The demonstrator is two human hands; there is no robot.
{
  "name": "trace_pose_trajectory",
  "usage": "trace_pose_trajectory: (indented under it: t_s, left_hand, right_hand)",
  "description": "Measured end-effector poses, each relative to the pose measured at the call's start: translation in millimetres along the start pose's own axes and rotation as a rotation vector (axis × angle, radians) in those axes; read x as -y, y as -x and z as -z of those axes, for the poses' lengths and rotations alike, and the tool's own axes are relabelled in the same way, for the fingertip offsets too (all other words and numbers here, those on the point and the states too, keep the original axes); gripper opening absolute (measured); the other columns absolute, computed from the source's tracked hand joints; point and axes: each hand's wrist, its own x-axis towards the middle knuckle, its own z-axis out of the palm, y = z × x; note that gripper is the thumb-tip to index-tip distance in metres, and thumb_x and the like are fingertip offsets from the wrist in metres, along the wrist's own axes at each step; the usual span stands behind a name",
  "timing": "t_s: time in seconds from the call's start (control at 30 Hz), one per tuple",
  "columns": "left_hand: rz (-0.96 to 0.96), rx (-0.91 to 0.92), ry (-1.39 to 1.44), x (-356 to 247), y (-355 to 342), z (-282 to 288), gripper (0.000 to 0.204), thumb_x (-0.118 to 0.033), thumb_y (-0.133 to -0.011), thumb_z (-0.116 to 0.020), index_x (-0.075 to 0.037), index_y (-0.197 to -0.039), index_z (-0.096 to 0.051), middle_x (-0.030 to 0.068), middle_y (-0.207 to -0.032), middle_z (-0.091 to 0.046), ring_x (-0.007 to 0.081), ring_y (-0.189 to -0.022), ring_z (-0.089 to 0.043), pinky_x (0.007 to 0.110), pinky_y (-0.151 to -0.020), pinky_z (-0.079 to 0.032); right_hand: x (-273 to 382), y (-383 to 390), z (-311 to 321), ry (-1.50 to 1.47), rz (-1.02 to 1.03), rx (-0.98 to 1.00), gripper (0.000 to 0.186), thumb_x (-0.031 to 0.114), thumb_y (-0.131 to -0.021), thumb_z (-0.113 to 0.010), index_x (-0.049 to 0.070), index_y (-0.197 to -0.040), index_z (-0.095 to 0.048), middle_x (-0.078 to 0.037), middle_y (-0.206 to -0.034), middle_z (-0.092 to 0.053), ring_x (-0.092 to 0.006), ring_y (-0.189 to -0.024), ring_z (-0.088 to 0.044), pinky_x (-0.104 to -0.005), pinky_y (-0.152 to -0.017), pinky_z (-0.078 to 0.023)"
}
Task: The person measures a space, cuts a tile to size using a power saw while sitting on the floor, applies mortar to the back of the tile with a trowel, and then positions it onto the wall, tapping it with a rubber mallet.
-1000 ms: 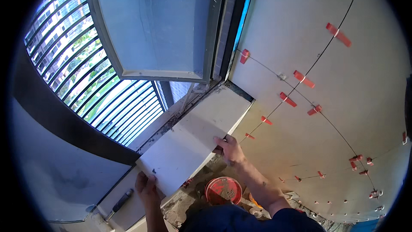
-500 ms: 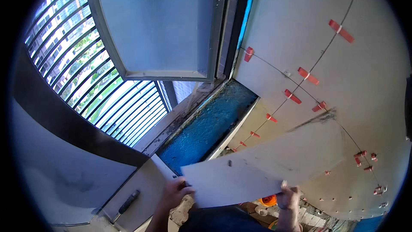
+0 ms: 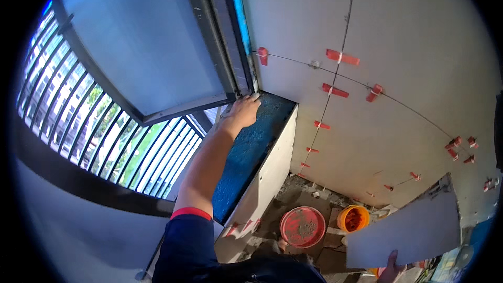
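While the left hand (image 3: 244, 111) is extended to the far end of a blue-coated ledge (image 3: 249, 149), the right hand (image 3: 390, 271) supports a pale slab (image 3: 408, 225) well apart from it, at lower right. Left fingers: bent and drawn together, near the foot of the window frame (image 3: 209, 26); cannot tell whether anything small is pinched in them, or exactly what the tips touch. Right fingers: grasping the slab by its near edge, thumb laid over the visible face, remaining fingers mostly hidden. The slab is tilted and extends forward and to both sides of the right thumb; its far corner carries a dark smudge. Blue coating runs from beside the left fingers back toward the sleeve (image 3: 183, 249), dark with a red cuff. A pale front panel (image 3: 267, 178) borders the ledge, to the right of the left forearm. Left of the left fingers: window sash (image 3: 136, 42), with dark bars (image 3: 112, 141) below it. Right of them: wall tiles (image 3: 419, 31), their joints set with red clips (image 3: 335, 90). Farther left of the right thumb, beyond the slab's edge, an orange bucket (image 3: 341, 220), then a red bucket (image 3: 283, 225) containing greyish material.
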Motion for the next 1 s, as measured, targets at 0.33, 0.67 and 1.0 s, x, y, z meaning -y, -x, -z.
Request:
trace_pose_trajectory:
  t_s: [0.33, 0.67, 1.0]
  left_hand:
    - [0.272, 0.326, 0.106, -12, -37, -12, 0.032, -0.008, -0.08, -0.052, -0.002, -0.109, -0.063, 0.0154, -0.125, -0.058, 0.0345, -0.103, -0.062, 0.043, -0.089, -0.049]
    - [0.489, 0.182, 0.422, 5, -72, -30, 0.029, -0.005, -0.079, -0.048, -0.007, -0.104, -0.063, 0.0208, -0.106, -0.066, 0.0368, -0.1, -0.062, 0.043, -0.085, -0.047]
    - [0.213, -0.04, 0.384, 14, -63, -46, 0.022, 0.006, -0.075, -0.044, 0.0, -0.086, -0.062, 0.0125, -0.091, -0.071, 0.0237, -0.084, -0.066, 0.034, -0.077, -0.049]
  right_hand:
    - [-29, 55, 75, 0.926, 0.207, 0.051, 0.045, 0.036, -0.085, -0.07, -0.008, -0.095, -0.068, -0.023, -0.08, -0.068, -0.0372, -0.066, -0.063, -0.0441, -0.063, -0.05]
    - [-231, 117, 166, 1.459, -0.199, 0.321, 0.053, 0.046, -0.081, -0.068, -0.005, -0.07, -0.064, -0.023, -0.062, -0.062, -0.0355, -0.051, -0.058, -0.0435, -0.049, -0.046]
    - [-198, 118, 136, 1.284, -0.475, 0.546, 0.051, 0.043, -0.085, -0.065, -0.007, -0.072, -0.065, -0.023, -0.06, -0.06, -0.0322, -0.049, -0.059, -0.0432, -0.047, -0.045]
